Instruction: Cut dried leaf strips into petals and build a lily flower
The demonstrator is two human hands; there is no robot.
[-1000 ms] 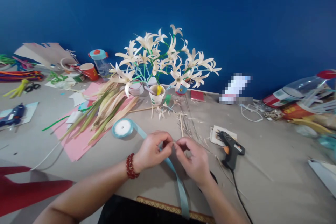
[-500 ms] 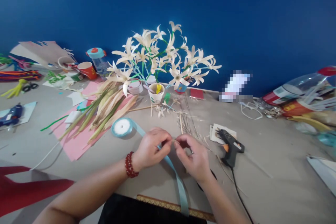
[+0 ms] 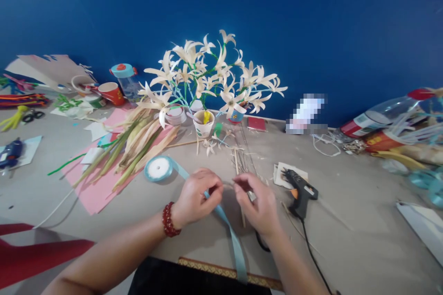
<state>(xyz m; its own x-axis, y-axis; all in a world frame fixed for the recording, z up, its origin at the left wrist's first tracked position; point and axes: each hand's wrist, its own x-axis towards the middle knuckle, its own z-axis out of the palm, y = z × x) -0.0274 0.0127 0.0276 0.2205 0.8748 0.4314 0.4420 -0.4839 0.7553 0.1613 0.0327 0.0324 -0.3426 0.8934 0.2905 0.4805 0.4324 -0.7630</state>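
Right now a thin strand (image 3: 228,185) spans the short gap between the left hand (image 3: 199,196) and the right hand (image 3: 256,203), just below the centre of the frame. Each hand pinches it between thumb and fingers, so its ends are hidden. Its long axis runs roughly level, left to right.

One ribbon (image 3: 228,227) leaves the one spool (image 3: 158,169) left of centre, passes behind the left hand and slants down and right to the lower edge of the frame. One stick (image 3: 237,162) lies near the right hand, its length running almost up and down the frame.

Two glue guns lie on the bench (image 3: 367,184): a black one (image 3: 302,192) at right, nozzle towards the upper left, and a blue one (image 3: 11,154) at far left. One white cup (image 3: 203,130) stands below the flowers (image 3: 231,101), too overlapped to count.
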